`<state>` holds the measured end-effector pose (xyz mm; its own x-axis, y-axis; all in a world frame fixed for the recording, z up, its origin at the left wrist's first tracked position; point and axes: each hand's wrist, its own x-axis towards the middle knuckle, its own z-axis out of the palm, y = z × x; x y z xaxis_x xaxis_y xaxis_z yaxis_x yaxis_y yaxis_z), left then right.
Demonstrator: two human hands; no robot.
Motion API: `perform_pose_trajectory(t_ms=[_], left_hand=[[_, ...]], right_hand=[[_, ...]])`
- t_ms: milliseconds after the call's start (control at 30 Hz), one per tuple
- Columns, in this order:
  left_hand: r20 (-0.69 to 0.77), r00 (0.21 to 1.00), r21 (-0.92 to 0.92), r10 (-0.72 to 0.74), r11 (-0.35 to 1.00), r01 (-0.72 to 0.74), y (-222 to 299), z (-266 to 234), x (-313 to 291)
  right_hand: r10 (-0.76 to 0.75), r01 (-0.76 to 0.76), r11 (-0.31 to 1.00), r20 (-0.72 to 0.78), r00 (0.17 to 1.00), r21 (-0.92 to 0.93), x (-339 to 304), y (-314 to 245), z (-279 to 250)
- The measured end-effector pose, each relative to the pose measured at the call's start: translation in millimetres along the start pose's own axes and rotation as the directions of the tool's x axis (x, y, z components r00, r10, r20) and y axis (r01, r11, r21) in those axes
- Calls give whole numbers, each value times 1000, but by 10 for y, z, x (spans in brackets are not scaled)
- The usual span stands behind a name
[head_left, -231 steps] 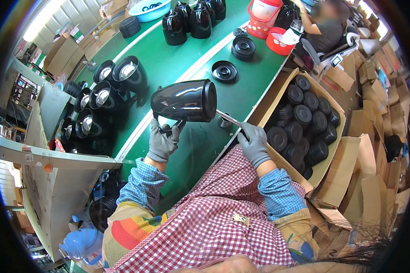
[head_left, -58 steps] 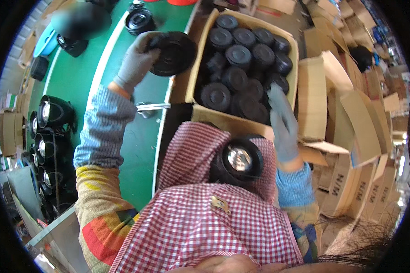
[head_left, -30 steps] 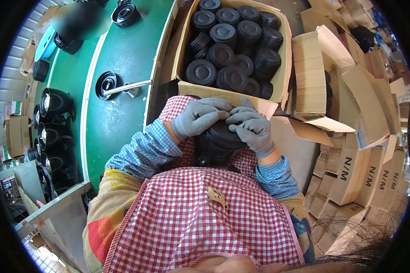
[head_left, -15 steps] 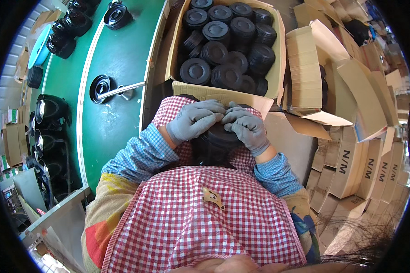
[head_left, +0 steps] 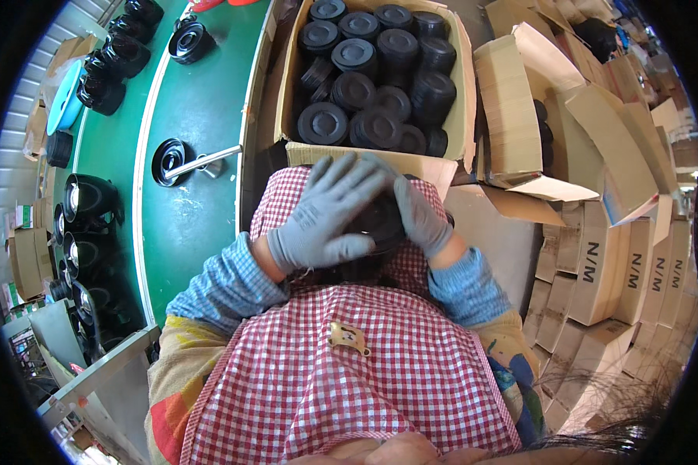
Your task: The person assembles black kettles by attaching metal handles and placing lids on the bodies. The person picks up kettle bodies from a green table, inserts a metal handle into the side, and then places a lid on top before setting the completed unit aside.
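Note:
A dark round part lies in my lap on the red checked apron, largely covered by my hands. My left hand, in a grey glove, reaches across its left and far side with the fingers stretched out and the thumb apart. Along the right side of the part rests my right hand, also gloved, its fingers extended toward the left fingertips; its thumb is hidden. Just beyond my hands stands an open carton holding stacks of black ribbed discs.
On the green workbench at left lie a black ring-shaped part with a metal tube, another black part and glossy black housings. A turquoise basin sits far left. Rightward are an open carton and stacked cartons.
Both hands have gone from bent fingers at the far edge of the round part to stretched fingers laid over and beside it. The view has shifted slightly.

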<state>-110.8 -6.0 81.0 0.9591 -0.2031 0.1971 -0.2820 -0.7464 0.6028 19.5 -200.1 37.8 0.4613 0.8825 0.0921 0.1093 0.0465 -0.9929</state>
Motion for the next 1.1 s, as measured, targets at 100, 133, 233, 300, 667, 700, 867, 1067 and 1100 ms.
perform_pose_trajectory(t_ms=[100, 133, 233, 300, 667, 700, 867, 1067, 1100], left_hand=[[-77, 975, 26, -208, 977, 211, -435, 26, 56], [-93, 987, 72, -133, 988, 140, -371, -4, 74], [-10, 989, 75, 149, 986, -148, 196, -60, 149], [-77, 992, 89, 99, 992, -92, 60, 72, 112], [-176, 959, 224, -223, 939, 260, -680, 105, -26], [-114, 985, 173, -126, 974, 144, -439, 16, 55], [-3, 927, 286, -376, 888, 361, -585, 4, 5], [312, 950, 504, 16, 845, -180, -634, -250, 106], [328, 942, 348, -71, 936, -51, -600, -214, 220]], right_hand=[[-211, 233, 788, 106, 972, -570, -198, -249, 97], [-210, 239, 777, 119, 971, -582, -203, -308, 103], [-150, 120, 963, -110, 983, -240, -43, 131, -117], [-181, 188, 877, 58, 982, -442, -33, 106, -56], [-262, 311, 767, 168, 950, -562, -139, -520, 72], [-225, 212, 786, 51, 973, -580, -55, -352, -57], [-279, 409, 737, 309, 909, -539, -186, -603, 121], [-82, 358, 724, 441, 894, -590, -233, -595, 109], [-16, 293, 815, 487, 873, -500, -174, -499, -21]])
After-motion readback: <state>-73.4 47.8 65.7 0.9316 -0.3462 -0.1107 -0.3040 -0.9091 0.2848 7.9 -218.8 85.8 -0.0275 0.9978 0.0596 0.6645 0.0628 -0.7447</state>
